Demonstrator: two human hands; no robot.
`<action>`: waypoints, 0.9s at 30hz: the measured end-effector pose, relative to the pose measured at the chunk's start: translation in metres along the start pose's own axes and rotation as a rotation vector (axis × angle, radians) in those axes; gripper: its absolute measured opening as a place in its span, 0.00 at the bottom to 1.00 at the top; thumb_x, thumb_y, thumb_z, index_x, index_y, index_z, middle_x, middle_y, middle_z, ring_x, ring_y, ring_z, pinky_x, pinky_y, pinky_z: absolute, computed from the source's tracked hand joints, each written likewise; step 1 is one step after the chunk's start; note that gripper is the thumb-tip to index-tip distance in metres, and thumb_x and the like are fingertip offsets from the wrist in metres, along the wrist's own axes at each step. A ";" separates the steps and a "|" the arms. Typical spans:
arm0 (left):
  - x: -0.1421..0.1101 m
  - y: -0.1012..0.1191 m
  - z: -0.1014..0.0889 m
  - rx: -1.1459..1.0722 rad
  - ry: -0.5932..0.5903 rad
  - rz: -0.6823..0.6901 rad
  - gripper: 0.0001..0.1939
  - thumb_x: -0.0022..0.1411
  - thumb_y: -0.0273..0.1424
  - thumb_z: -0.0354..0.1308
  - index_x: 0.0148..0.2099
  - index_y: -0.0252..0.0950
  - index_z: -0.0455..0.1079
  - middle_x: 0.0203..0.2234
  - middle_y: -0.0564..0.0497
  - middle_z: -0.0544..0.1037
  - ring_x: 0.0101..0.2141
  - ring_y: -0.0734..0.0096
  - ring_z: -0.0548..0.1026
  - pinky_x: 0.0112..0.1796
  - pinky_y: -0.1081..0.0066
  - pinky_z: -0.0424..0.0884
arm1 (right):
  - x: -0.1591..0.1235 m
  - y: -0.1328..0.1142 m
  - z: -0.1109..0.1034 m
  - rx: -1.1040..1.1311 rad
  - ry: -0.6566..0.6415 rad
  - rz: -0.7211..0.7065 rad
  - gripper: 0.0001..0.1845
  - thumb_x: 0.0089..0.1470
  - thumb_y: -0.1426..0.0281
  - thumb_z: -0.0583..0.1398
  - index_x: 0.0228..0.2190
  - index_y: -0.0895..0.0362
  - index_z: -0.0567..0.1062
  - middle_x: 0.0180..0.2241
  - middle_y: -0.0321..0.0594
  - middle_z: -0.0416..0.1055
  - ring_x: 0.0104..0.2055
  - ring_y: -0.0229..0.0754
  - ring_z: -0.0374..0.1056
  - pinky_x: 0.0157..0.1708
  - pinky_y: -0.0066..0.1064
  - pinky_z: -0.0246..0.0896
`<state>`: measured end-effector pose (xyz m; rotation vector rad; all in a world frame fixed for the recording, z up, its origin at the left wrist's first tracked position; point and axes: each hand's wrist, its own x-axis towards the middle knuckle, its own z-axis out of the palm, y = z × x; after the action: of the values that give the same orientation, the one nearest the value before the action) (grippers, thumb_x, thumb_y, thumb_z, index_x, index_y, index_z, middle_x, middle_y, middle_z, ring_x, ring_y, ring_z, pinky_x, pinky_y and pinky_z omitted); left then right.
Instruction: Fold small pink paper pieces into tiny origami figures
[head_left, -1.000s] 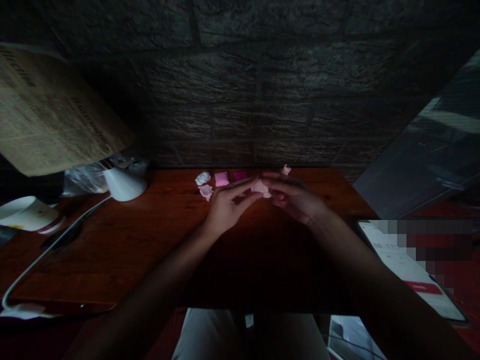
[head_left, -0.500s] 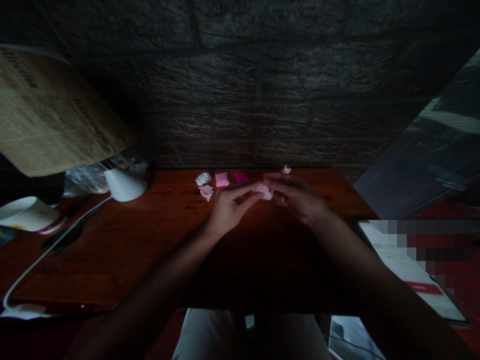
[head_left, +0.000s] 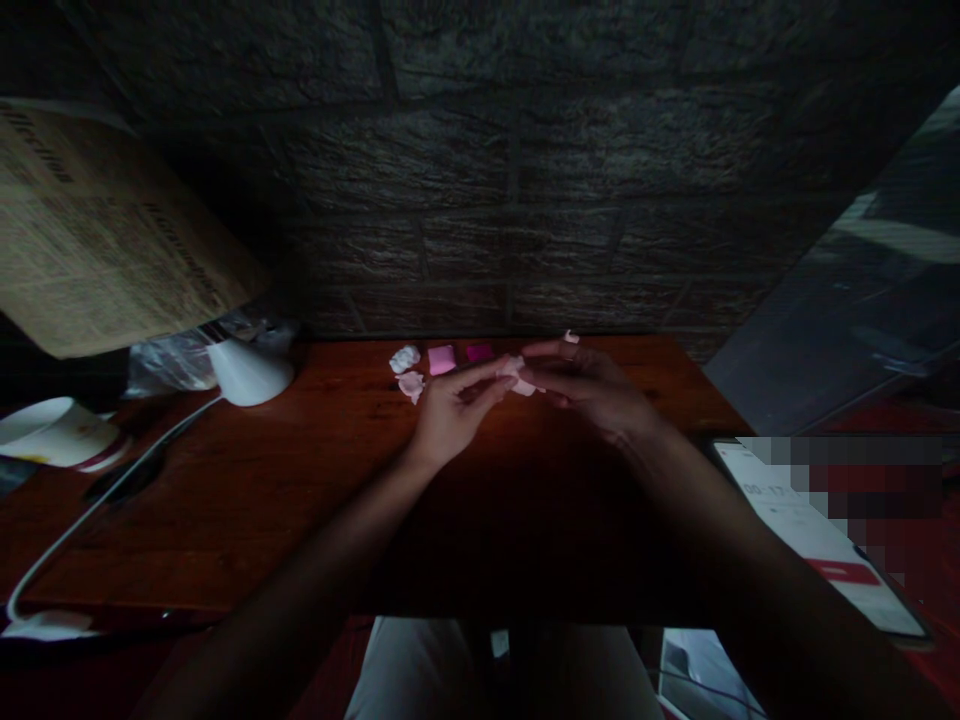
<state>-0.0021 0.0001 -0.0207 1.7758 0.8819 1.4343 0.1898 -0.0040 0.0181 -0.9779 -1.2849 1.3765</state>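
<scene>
A thin, pale pink piece of modelling clay (head_left: 528, 387) is between my hands, above the far part of the wooden table. My left hand (head_left: 448, 418) pinches its left side between thumb and fingers. My right hand (head_left: 600, 392) grips its right edge, with one finger stretched out above it. Behind my left hand lie a pink square block (head_left: 442, 360) and a magenta block (head_left: 478, 353), the latter partly covered by the fingers. Left of them are a white crumpled lump (head_left: 405, 359) and a frilled pale pink piece (head_left: 411, 385). Another small pale piece (head_left: 571, 337) shows behind my right hand.
A white lamp base (head_left: 253, 372) with a paper-like shade (head_left: 112, 235) stands on the left, its cord (head_left: 97, 500) running forward. A paper cup (head_left: 60, 432) is at the left edge. A tablet-like screen (head_left: 814, 540) lies at right. A brick wall (head_left: 465, 230) rises behind the table (head_left: 300, 480).
Both hands have shifted slightly left with the clay. My right hand's upper finger has lifted off it, and more of the clay shows between the hands.
</scene>
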 end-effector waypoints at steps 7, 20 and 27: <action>0.000 0.004 -0.001 -0.015 -0.008 -0.014 0.16 0.64 0.33 0.66 0.54 0.40 0.80 0.48 0.44 0.84 0.40 0.65 0.84 0.42 0.65 0.84 | -0.004 -0.003 0.004 -0.048 -0.017 0.016 0.24 0.41 0.63 0.76 0.41 0.54 0.80 0.36 0.40 0.80 0.34 0.38 0.72 0.27 0.27 0.61; 0.001 0.004 0.000 -0.034 -0.009 -0.073 0.16 0.65 0.35 0.64 0.55 0.41 0.79 0.49 0.46 0.84 0.38 0.65 0.84 0.41 0.64 0.85 | -0.004 -0.002 0.005 -0.124 -0.082 -0.139 0.25 0.45 0.61 0.74 0.43 0.55 0.76 0.38 0.43 0.81 0.37 0.43 0.76 0.23 0.27 0.63; 0.001 0.008 -0.001 -0.007 0.012 -0.025 0.15 0.66 0.33 0.63 0.54 0.39 0.80 0.52 0.44 0.83 0.40 0.66 0.84 0.42 0.66 0.84 | -0.003 -0.003 0.003 -0.200 -0.014 -0.143 0.22 0.40 0.59 0.76 0.36 0.56 0.80 0.36 0.42 0.80 0.35 0.42 0.74 0.26 0.29 0.66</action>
<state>-0.0024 -0.0034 -0.0127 1.7460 0.9013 1.4321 0.1876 -0.0073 0.0209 -0.9905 -1.4951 1.1645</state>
